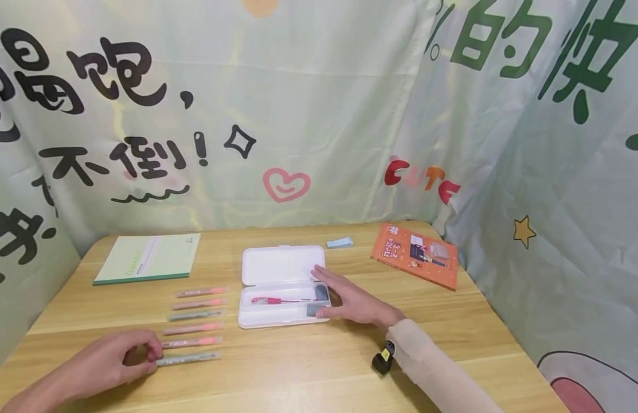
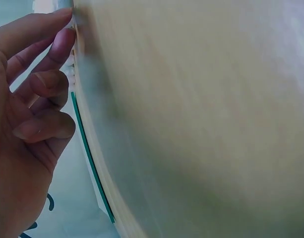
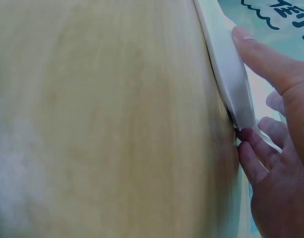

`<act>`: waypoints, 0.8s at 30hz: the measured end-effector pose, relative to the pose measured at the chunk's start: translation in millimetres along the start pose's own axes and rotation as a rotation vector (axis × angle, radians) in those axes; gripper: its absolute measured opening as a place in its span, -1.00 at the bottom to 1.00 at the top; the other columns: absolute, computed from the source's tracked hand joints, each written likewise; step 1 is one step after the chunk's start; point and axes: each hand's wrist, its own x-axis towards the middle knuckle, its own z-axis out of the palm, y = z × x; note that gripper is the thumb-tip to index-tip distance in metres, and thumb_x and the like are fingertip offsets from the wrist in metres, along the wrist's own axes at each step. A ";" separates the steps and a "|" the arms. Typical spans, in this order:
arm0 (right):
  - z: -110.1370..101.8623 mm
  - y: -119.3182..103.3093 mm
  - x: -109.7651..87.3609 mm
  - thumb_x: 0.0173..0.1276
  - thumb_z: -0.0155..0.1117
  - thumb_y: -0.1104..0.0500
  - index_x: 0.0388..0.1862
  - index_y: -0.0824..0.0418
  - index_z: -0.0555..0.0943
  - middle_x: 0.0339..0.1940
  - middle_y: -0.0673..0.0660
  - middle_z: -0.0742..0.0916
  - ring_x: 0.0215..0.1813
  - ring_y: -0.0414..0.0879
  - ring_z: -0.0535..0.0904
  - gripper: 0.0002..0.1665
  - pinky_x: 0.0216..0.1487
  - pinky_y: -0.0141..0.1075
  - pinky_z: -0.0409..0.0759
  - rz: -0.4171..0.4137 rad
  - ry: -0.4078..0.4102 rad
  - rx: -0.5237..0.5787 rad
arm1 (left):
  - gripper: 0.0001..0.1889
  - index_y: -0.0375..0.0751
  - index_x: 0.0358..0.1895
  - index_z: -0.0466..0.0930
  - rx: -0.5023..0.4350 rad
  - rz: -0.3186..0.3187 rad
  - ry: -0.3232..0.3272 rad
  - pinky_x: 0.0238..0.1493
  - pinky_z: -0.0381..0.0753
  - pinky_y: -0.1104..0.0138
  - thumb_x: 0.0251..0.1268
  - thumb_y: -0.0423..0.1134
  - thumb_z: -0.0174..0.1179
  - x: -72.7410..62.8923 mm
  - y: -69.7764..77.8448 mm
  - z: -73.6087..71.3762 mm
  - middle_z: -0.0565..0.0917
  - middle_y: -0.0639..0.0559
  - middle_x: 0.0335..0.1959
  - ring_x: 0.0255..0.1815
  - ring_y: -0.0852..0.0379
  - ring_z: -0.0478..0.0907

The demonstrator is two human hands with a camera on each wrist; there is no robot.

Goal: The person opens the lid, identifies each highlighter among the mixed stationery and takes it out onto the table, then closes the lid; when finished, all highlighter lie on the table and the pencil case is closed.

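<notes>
A white pencil case (image 1: 285, 322) lies open on the table, its lid folded back. In it are a red pen (image 1: 269, 300) and a dark grey piece (image 1: 321, 293) at the right end. My right hand (image 1: 357, 298) holds the case's right end, thumb by the front part and a finger at the lid; in the right wrist view the thumb and fingers span its side. At the lower left, my left hand (image 1: 117, 358) pinches the left end of the nearest grey pen (image 1: 190, 359). Its other fingers curl loosely in the left wrist view; that pen is hidden there.
Above the grey pen, several pink pens (image 1: 195, 342) and another grey pen (image 1: 195, 315) lie in a column. A pale green notebook (image 1: 148, 258) sits at the back left. Behind the case are a small blue piece (image 1: 340, 242) and, further right, an orange book (image 1: 417, 255).
</notes>
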 end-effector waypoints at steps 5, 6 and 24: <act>0.0 0.2 -0.2 0.47 0.51 -0.20 0.84 -0.16 0.07 0.88 -0.12 0.02 0.87 0.10 -0.11 0.15 0.77 0.31 -0.05 -0.003 0.001 0.002 | -0.80 0.31 -0.14 0.64 0.003 0.009 0.007 -0.44 0.31 0.39 0.36 0.03 0.52 0.1 -0.8 0.4 0.55 0.39 -0.38 -0.42 0.45 0.36; 0.0 0.2 -0.2 0.48 0.51 -0.20 0.84 -0.16 0.07 0.88 -0.12 0.02 0.87 0.10 -0.11 0.15 0.77 0.31 -0.05 -0.003 0.001 0.003 | -0.80 0.31 -0.14 0.64 0.001 0.011 0.008 -0.44 0.32 0.39 0.37 0.03 0.52 0.0 -1.0 0.5 0.55 0.39 -0.37 -0.42 0.45 0.36; -0.3 -2.1 -0.8 0.47 0.51 -0.21 0.84 -0.19 0.06 0.87 -0.14 0.02 0.87 0.08 -0.11 0.15 0.77 0.31 -0.05 0.018 0.000 0.004 | -0.85 0.25 -0.16 0.68 -0.007 0.051 0.033 -0.43 0.32 0.41 0.40 -0.03 0.51 0.7 -4.4 1.2 0.58 0.43 -0.31 -0.41 0.47 0.33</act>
